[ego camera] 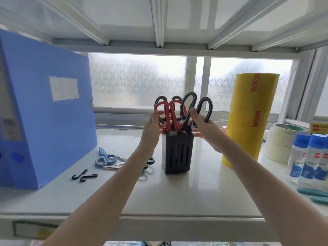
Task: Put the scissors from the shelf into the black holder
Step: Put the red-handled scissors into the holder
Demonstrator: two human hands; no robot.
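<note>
A black slotted holder stands on the white shelf. Three pairs of scissors stand handles-up in it: a black-and-grey pair at the back, a red pair in front, and a larger black-and-white pair on the right. My left hand is wrapped around the red handles from the left. My right hand grips the black-and-white handles from the right. A blue pair of scissors lies flat on the shelf to the left. A teal-handled pair lies partly hidden behind my left forearm.
A blue file box stands at the left. Two black hooks lie in front of it. A tall yellow tape roll stands right of the holder, with stacked masking tape and glue bottles beyond. The upper shelf hangs low overhead.
</note>
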